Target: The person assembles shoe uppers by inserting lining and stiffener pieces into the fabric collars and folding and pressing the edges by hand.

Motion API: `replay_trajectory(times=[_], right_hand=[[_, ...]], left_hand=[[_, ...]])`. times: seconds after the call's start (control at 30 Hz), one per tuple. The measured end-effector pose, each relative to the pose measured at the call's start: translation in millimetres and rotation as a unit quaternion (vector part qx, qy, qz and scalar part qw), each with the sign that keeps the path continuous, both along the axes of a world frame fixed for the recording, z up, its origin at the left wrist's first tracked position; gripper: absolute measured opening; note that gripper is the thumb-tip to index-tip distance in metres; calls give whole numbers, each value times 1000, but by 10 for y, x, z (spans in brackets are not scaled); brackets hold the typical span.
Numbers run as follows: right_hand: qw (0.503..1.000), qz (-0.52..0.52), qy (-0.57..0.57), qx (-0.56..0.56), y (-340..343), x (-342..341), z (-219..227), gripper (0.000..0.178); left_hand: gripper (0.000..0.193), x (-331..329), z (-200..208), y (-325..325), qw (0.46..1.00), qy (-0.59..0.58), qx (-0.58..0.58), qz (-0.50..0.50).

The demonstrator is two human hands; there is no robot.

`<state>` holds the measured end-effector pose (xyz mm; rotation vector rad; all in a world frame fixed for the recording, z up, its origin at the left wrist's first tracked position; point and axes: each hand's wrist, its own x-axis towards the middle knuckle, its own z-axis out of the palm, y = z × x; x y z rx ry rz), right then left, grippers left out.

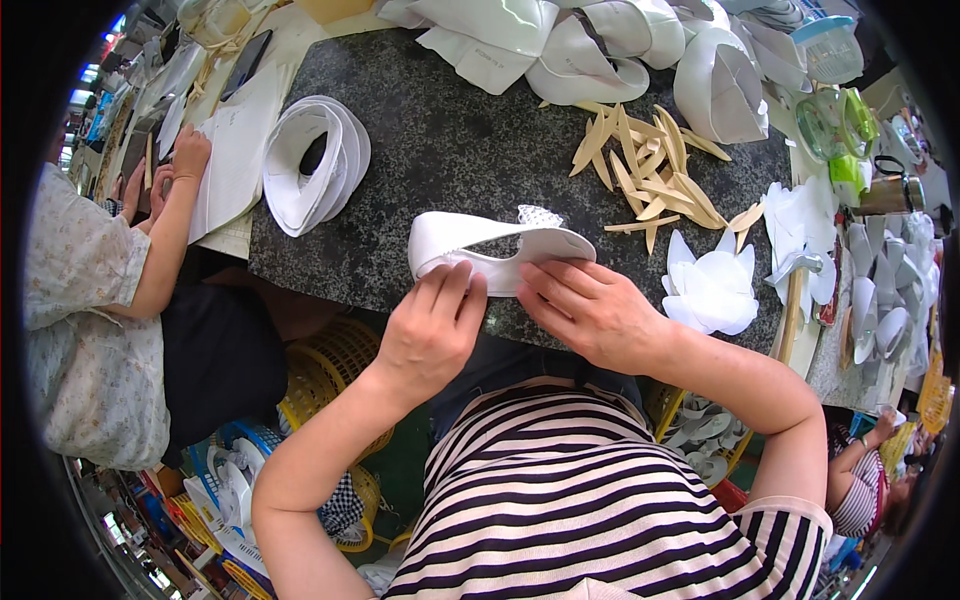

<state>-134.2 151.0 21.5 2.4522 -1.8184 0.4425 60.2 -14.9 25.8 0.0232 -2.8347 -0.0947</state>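
A white shoe upper (440, 240), bent into an open loop, is held between both hands at the near edge of the dark speckled table (400, 130). A lacy white ornament (540, 214) stands on its far rim. My left hand (432, 325) pinches its near side with fingers curled over the edge. Toward its right end, my right hand (590, 308) grips the same piece, the thumb hidden beneath. To the right of my right hand lies a stack of white petal-shaped pieces (708, 290).
Beige curved strips (650, 175) lie piled behind my right hand. White shoe uppers (590, 60) are heaped along the far edge, and a nested stack of uppers (352, 170) sits at left. A co-worker's arm (170, 240) works at far left. Yellow baskets (335, 370) stand below the table.
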Motion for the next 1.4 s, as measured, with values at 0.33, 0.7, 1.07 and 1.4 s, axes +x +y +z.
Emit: replay_trajectory(times=[0.33, 0.7, 1.07, 1.4], right_hand=[[997, 20, -79, -10, -236, -110, 2, 40], [991, -2, -131, -26, -123, 105, -169, 47], [990, -68, -110, 52, -126, 174, -78, 50], [997, -4, -39, 65, -7, 61, -87, 60]], left_hand=[[25, -224, 131, -203, 994, -40, 102, -15], [27, -267, 87, -201, 998, -23, 11, -52], [20, -302, -46, -169, 998, 4, 36, 51], [42, 36, -69, -239, 994, -28, -21, -101]])
